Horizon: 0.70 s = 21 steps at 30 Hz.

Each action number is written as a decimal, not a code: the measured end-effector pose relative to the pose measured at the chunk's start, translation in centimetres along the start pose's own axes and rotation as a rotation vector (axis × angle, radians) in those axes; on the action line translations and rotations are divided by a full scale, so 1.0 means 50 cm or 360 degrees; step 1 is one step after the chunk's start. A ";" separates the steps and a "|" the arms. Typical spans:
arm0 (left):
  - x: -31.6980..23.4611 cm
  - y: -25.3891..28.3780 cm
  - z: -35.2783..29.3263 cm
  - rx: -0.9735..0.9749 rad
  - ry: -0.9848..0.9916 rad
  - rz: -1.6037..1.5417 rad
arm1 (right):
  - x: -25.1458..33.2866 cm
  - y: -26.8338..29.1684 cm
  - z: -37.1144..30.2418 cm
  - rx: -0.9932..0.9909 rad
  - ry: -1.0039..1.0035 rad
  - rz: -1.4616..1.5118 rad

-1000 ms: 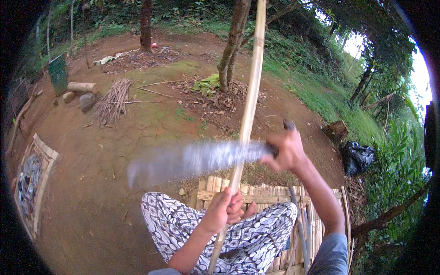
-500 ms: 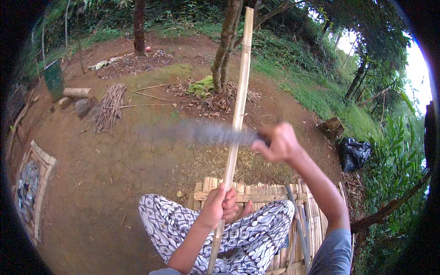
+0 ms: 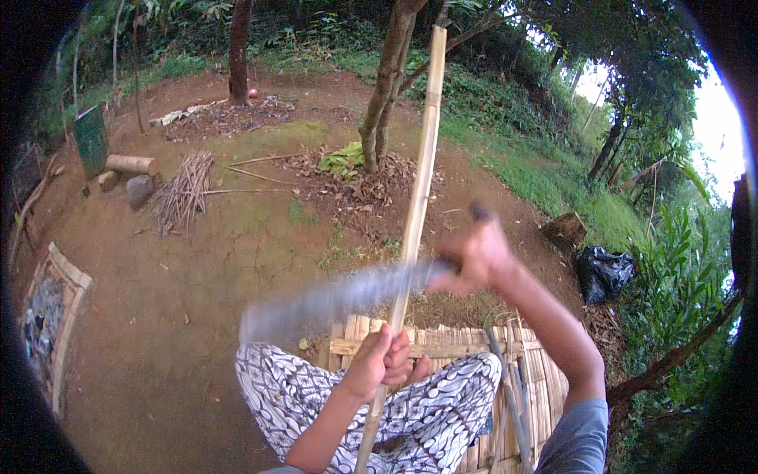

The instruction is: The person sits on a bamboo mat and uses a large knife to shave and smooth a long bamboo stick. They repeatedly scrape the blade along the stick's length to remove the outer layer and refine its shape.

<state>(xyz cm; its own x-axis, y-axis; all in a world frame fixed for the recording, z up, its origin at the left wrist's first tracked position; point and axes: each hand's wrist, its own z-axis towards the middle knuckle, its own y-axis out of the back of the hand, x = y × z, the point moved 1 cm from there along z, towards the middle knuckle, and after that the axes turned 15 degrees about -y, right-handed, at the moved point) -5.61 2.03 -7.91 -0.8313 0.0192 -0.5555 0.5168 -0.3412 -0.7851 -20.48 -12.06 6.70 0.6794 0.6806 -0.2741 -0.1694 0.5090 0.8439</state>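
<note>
A long, pale split bamboo strip [image 3: 424, 170] stands tilted in front of me, its top leaning away and its lower end between my legs. My left hand [image 3: 377, 362] is wrapped round it low down, over my patterned trousers. In my right hand [image 3: 479, 254] is the dark handle of a machete [image 3: 332, 296], smeared by motion. Its broad grey blade points left, and the part near the handle meets or crosses the strip above my left hand. Whether the edge touches the strip I cannot tell.
I sit on a bamboo slat platform [image 3: 450, 338] with grey rods [image 3: 517, 411] lying at its right. Beyond are a tree trunk [image 3: 384, 87], a stick pile [image 3: 187, 183], a stump [image 3: 565, 228] and a black plastic bag [image 3: 605, 272]. A framed pit of litter [image 3: 59, 316] lies left.
The machete has come down along the strip toward my left hand, its tip now lower and nearer my left knee. The strip's top has shifted slightly right; my left hand keeps its grip.
</note>
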 end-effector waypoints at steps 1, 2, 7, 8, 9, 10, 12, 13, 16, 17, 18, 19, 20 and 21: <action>0.000 0.001 0.004 -0.0006 0.0016 -0.0031 | -0.039 0.012 0.024 0.0025 -0.0413 -0.0102; 0.000 -0.003 0.012 0.0024 0.0032 -0.0070 | -0.085 0.040 0.049 0.0032 -0.0782 0.0039; -0.017 0.010 0.008 0.0105 -0.0003 -0.0071 | -0.050 0.032 0.051 -0.0010 -0.0891 0.0492; -0.016 0.016 0.009 0.0115 0.0015 -0.0111 | -0.020 0.032 0.033 0.0039 -0.0750 0.0460; -0.013 0.019 0.007 0.0122 0.0043 -0.0163 | 0.004 0.031 0.012 0.0102 -0.0617 0.0422; -0.008 0.021 0.006 0.0128 0.0070 -0.0214 | 0.015 0.011 -0.011 0.0131 -0.0373 0.0329; -0.009 0.041 0.004 0.0027 0.0108 -0.0254 | 0.079 0.003 -0.044 0.0213 -0.0029 0.0197; -0.006 0.050 -0.001 -0.0033 0.0121 -0.0251 | 0.100 -0.004 -0.056 0.0271 0.0054 0.0212; -0.015 0.040 0.001 0.0018 0.0114 -0.0361 | 0.086 0.001 -0.050 0.0208 0.0167 0.0145; -0.014 0.037 0.003 0.0091 0.0091 -0.0391 | 0.057 0.011 -0.039 0.0154 0.0140 0.0066; -0.009 0.032 0.008 0.0173 0.0071 -0.0426 | 0.007 0.008 -0.024 0.0034 0.0053 0.0072; -0.014 0.033 0.003 0.0168 0.0029 -0.0380 | -0.031 0.002 0.000 -0.0045 -0.0252 0.0129; -0.019 0.032 -0.002 0.0119 0.0048 -0.0321 | -0.056 0.011 0.031 -0.0082 -0.0483 0.0243; -0.020 0.024 0.002 0.0086 0.0058 -0.0272 | -0.075 0.024 0.050 -0.0122 -0.0708 0.0337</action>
<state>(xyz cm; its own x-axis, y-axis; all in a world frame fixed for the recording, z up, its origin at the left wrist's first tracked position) -4.17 1.48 -8.28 -0.8975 0.1148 -0.4258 0.3563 -0.3802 -0.8535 -21.43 -15.32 9.88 0.8604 0.4909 0.1368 -0.3771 0.4328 0.8188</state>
